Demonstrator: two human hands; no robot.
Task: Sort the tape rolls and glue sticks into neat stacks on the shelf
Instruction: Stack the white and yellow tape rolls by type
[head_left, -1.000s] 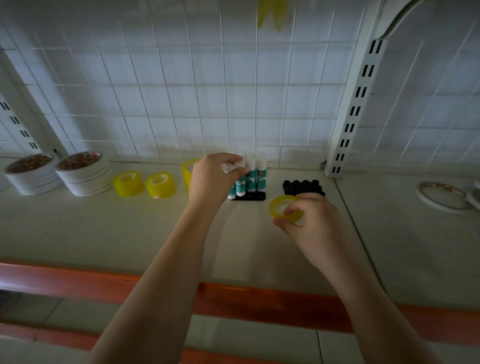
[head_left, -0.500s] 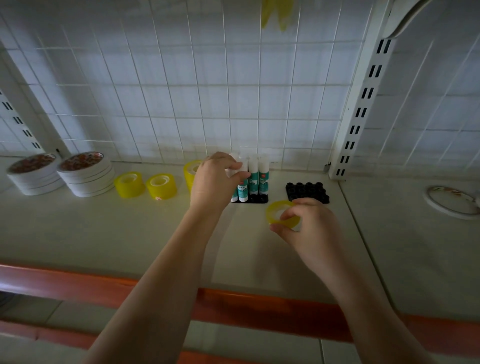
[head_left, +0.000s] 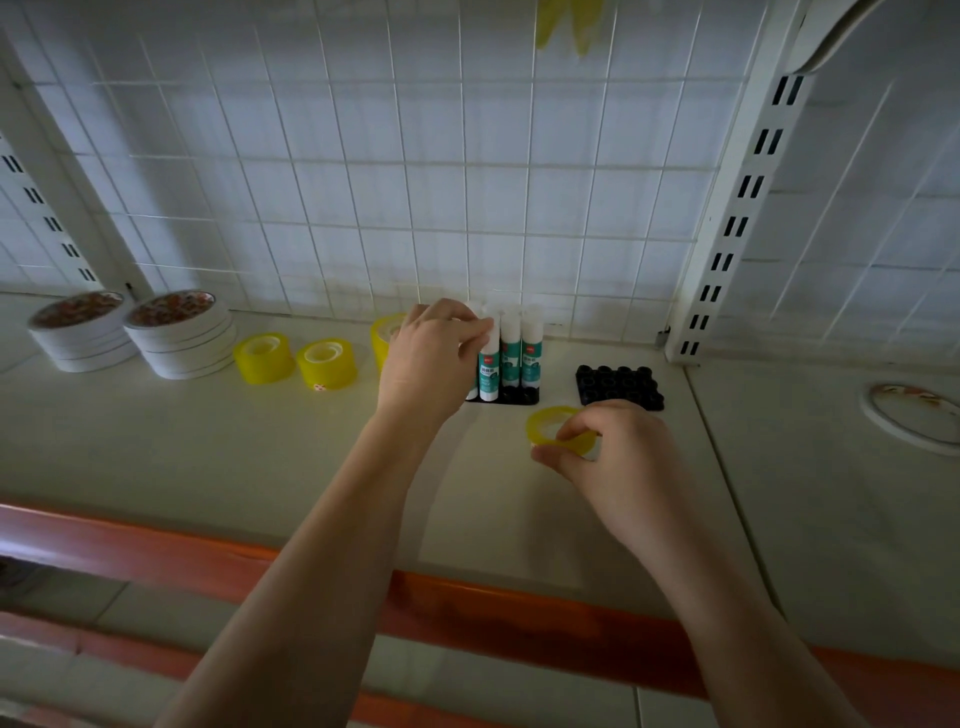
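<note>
My left hand (head_left: 431, 364) pinches the white cap of a glue stick (head_left: 488, 374) that stands upright in a black holder tray (head_left: 519, 397), beside other white and teal glue sticks (head_left: 521, 348). My right hand (head_left: 613, 457) holds a thin yellow tape roll (head_left: 545, 423) just above the shelf, in front of a second black holder tray (head_left: 618, 385) with nothing in it. Two yellow tape rolls (head_left: 262, 358) (head_left: 326, 364) stand on the shelf at the left. A third yellow roll (head_left: 382, 338) is partly hidden behind my left hand.
Two stacks of white flat tape rolls (head_left: 179, 338) (head_left: 78, 332) sit at the far left. A single flat white roll (head_left: 914, 415) lies on the right shelf section. A wire grid backs the shelf, and a slotted white upright (head_left: 727, 228) divides it. An orange strip (head_left: 467, 608) edges the front.
Both hands have stayed almost in place. The left hand's fingers have settled on the glue stick's cap in the tray; the right hand keeps the yellow roll.
</note>
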